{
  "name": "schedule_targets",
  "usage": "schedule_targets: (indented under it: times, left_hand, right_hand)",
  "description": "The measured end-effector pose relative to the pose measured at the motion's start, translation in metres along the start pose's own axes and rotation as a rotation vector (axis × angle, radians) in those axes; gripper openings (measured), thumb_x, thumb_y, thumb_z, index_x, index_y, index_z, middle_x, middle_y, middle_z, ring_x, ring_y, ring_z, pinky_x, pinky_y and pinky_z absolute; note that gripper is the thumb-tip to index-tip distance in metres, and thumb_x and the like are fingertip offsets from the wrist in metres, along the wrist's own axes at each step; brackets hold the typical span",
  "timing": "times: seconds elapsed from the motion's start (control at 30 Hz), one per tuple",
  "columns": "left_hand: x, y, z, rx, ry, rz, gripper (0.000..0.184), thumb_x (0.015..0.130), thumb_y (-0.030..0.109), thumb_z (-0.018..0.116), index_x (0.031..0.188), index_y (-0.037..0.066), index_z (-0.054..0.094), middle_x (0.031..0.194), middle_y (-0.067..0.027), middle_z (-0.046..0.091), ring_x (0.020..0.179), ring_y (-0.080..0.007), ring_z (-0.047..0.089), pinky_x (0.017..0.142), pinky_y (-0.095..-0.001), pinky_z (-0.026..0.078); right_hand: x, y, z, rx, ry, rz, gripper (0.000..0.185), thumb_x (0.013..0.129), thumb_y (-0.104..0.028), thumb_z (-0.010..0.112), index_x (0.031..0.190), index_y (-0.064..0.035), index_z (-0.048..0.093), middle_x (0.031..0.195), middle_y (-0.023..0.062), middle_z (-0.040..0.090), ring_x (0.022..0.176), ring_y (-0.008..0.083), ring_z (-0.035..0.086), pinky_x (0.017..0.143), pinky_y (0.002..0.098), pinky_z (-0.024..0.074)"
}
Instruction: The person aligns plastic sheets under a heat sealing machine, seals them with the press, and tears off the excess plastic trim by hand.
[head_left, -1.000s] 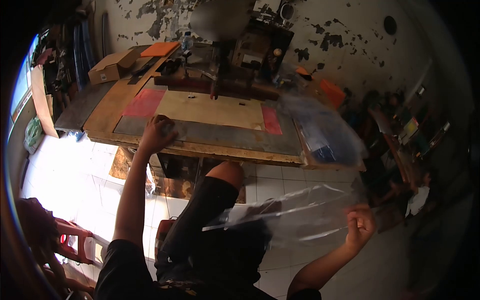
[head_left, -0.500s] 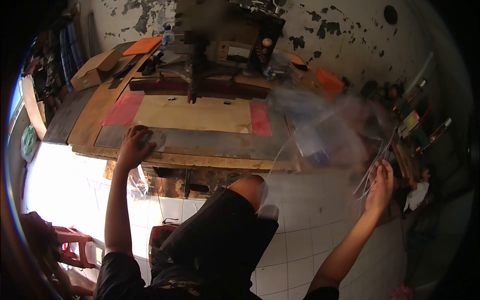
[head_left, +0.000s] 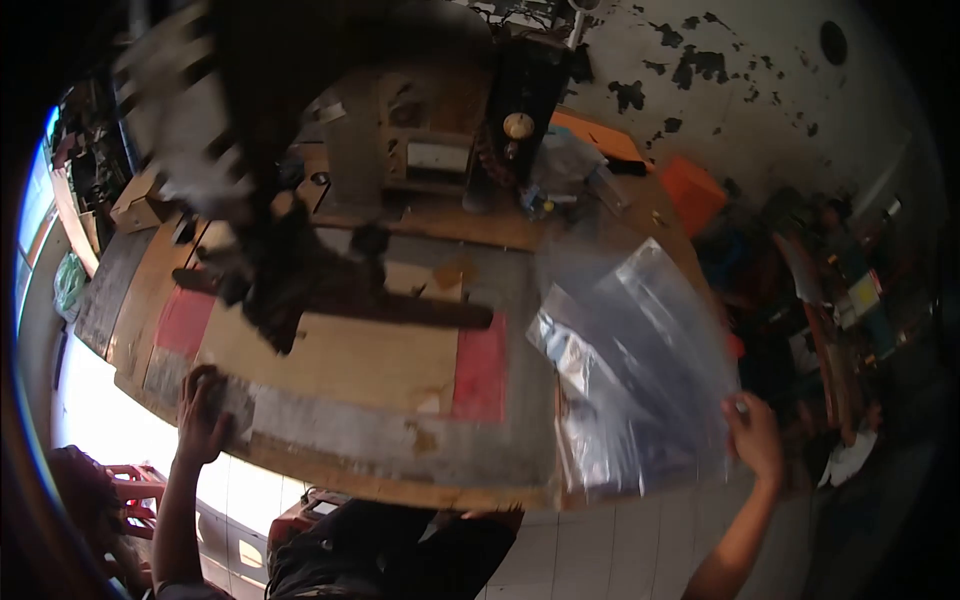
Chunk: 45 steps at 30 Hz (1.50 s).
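Clear plastic sheets (head_left: pixel 640 380) lie at the right end of the bench, their surfaces catching the light. My right hand (head_left: pixel 752 435) is closed on their right edge. On the bench's front left edge rests my left hand (head_left: pixel 205 415), fingers apart, with a small translucent piece beside it. A tan sheet (head_left: pixel 330 365) lies flat in the middle, between a pink patch (head_left: pixel 185 320) on the left and another pink patch (head_left: pixel 482 370) on the right. Above it hangs a dark machine head with a long bar (head_left: pixel 400 308), hiding part of the sheet.
A cardboard box (head_left: pixel 140 205) sits at the back left. Orange items (head_left: pixel 690 195) and plastic bags (head_left: pixel 570 160) are at the back right. A red stool (head_left: pixel 135 490) stands at the lower left, beside part of another person. Cluttered shelving is on the far right.
The plastic in my right hand has come down from the air onto the bench's right end. The view has shifted closer to the bench, and the machine head now looks larger.
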<state>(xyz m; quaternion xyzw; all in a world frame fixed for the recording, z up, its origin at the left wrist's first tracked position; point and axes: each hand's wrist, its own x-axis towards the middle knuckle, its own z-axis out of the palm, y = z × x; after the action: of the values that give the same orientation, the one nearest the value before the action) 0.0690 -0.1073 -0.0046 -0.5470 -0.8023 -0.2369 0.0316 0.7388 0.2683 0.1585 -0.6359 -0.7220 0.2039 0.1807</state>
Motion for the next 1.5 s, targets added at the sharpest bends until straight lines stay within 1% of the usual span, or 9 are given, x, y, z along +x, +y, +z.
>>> schedule_targets:
  times: [0.17,0.37,0.6,0.8,1.03,1.17,1.23,1.37,1.5]
  left_hand:
    - [0.005,-0.008,0.005,-0.013,-0.093,-0.090,0.073,0.096,0.062,0.049,0.137,0.002,0.053,0.146,-0.0304,0.045,0.134,-0.0513,0.043,0.113,-0.0611,0.033]
    - [-0.105,-0.142,0.048,0.348,-0.284,-0.055,0.078,0.098,0.053,0.052,0.148,-0.006,0.042,0.152,-0.0404,0.035,0.137,-0.0615,0.036,0.115,-0.0660,0.028]
    - [-0.038,-0.021,0.007,0.282,-0.304,-0.318,0.046,0.096,0.040,0.056,0.116,-0.001,0.065,0.110,-0.0247,0.067,0.105,-0.0463,0.061,0.097,-0.0584,0.046]
    - [-0.040,0.032,0.026,0.389,-0.156,-0.871,0.063,0.104,0.041,0.052,0.145,-0.007,0.046,0.145,-0.0373,0.047,0.136,-0.0534,0.041,0.117,-0.0577,0.030]
    - [-0.045,0.192,0.108,-0.230,0.584,-1.127,0.070,0.109,0.039,0.049,0.162,0.001,0.022,0.166,-0.0229,0.018,0.151,-0.0353,0.029,0.122,-0.0484,0.025]
    - [-0.077,0.189,0.195,0.031,0.437,-1.058,0.068,0.110,0.033,0.046,0.158,-0.008,0.023,0.162,-0.0323,0.025,0.151,-0.0409,0.029,0.120,-0.0461,0.030]
    - [-0.017,0.220,0.160,-0.400,0.690,-1.473,0.066,0.111,0.037,0.038,0.152,-0.014,0.031,0.159,-0.0371,0.031,0.150,-0.0478,0.029,0.123,-0.0450,0.027]
    - [-0.012,0.209,0.179,-0.228,0.889,-1.426,0.071,0.111,0.047,0.033,0.149,-0.013,0.034,0.148,-0.0397,0.045,0.138,-0.0506,0.045,0.116,-0.0494,0.036]
    - [0.007,0.219,0.162,-0.128,0.773,-1.549,0.071,0.110,0.050,0.034,0.151,-0.008,0.034,0.141,-0.0403,0.052,0.131,-0.0529,0.052,0.109,-0.0545,0.041]
  right_hand:
    - [0.120,-0.057,-0.035,-0.397,-0.288,-0.172,0.029,0.097,-0.027,0.072,0.098,0.0016,0.070,0.068,0.0125,0.065,0.064,0.0198,0.067,0.061,0.0359,0.0500]
    - [0.285,-0.189,0.062,-0.155,-0.105,-0.652,0.036,0.099,-0.018,0.066,0.131,-0.0024,0.064,0.125,0.0211,0.067,0.120,0.0373,0.064,0.101,0.0407,0.0495]
    - [0.432,-0.252,0.159,-0.119,-0.027,-1.030,0.043,0.087,0.002,0.067,0.129,-0.0075,0.066,0.132,0.0155,0.062,0.125,0.0403,0.057,0.102,0.0464,0.0474]
    - [0.459,-0.269,0.151,-0.078,-0.173,-0.936,0.017,0.085,0.005,0.068,0.100,-0.0023,0.071,0.113,0.0123,0.066,0.106,0.0388,0.064,0.089,0.0470,0.0511]
    - [0.472,-0.266,0.162,0.172,-0.073,-0.923,0.014,0.088,0.003,0.066,0.102,-0.0010,0.068,0.103,0.0183,0.063,0.099,0.0395,0.065,0.086,0.0448,0.0515]
    - [0.479,-0.264,0.165,0.057,-0.069,-1.024,0.013,0.092,-0.002,0.065,0.104,-0.0027,0.064,0.102,0.0190,0.060,0.099,0.0412,0.064,0.088,0.0463,0.0510]
    - [0.472,-0.246,0.167,-0.088,-0.135,-1.068,0.018,0.092,-0.006,0.065,0.110,-0.0073,0.061,0.106,0.0191,0.059,0.102,0.0450,0.062,0.090,0.0496,0.0499]
    - [0.476,-0.228,0.157,-0.145,-0.152,-1.159,0.021,0.092,-0.007,0.065,0.113,-0.0079,0.060,0.108,0.0216,0.064,0.105,0.0459,0.064,0.090,0.0518,0.0496]
    - [0.486,-0.228,0.140,0.085,-0.098,-0.826,0.026,0.093,-0.007,0.065,0.118,-0.0041,0.058,0.110,0.0264,0.069,0.107,0.0455,0.066,0.088,0.0526,0.0503]
